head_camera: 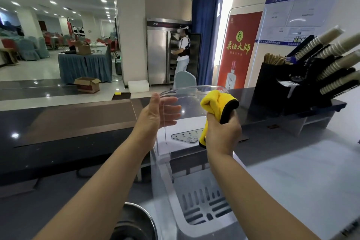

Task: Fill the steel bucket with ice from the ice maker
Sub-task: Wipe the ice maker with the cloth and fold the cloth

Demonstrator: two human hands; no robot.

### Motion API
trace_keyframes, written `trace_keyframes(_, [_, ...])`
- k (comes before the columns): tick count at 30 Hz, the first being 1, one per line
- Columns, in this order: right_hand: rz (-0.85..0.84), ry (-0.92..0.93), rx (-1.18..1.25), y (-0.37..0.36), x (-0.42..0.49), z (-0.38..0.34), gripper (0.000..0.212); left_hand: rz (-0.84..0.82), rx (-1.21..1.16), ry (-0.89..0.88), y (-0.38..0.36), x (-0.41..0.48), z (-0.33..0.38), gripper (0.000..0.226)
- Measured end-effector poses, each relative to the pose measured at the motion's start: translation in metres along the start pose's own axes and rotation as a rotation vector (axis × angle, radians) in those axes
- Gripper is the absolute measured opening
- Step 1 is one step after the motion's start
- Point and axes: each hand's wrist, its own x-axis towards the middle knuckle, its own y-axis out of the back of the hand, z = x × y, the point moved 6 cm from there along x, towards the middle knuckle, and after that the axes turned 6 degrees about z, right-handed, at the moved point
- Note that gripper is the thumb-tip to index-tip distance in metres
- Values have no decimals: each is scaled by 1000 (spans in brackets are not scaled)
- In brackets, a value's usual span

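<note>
**Lid raised, cloth in hand**

My left hand (155, 113) has its fingers extended straight, at the left edge of the raised clear lid (187, 93) of the ice maker (171, 191). My right hand (222, 132) has its fingers curled tight round a yellow cloth (216, 107), right of the left fingertips. The steel bucket (134, 218) sits well below both sets of fingers, beside the machine's left wall.

Bright yellow against pale grey and glossy black.
Yellow cloth (215, 103) edged in black; ice maker (165, 191) white to pale grey, with dark slots in its basket, its lid (191, 93) clear and colourless; steel bucket (136, 218) dull silver-grey; counter (58, 122) glossy black with white light spots; curtain (206, 35) deep blue; banner (239, 48) red with gold characters; cup rack (272, 87) black, its cups (331, 37) beige; table skirt (85, 68) slate blue; cardboard box (87, 84) brown.
</note>
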Motion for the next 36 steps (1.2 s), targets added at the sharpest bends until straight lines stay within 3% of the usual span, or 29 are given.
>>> trace_keyframes(10, [-123, 147, -27, -26, -42, -19, 23, -173, 14, 127, 10, 7, -3, 61])
trace_keyframes(22, [-294, 313, 47, -35, -100, -13, 45, -190, -161, 235, 7, 2, -1, 58])
trace_keyframes(28, [-150, 529, 56, -36, -82, -23, 29, -171, -169, 236, 9, 7, -3, 64])
trace_keyframes(33, [-61, 808, -78, -33, -58, -36, 35, -215, -58, 143, 6, 2, 2, 59])
trace_keyframes(36, [-53, 840, -135, -29, -35, -29, 30, -243, -3, 155, 4, 0, 2, 65])
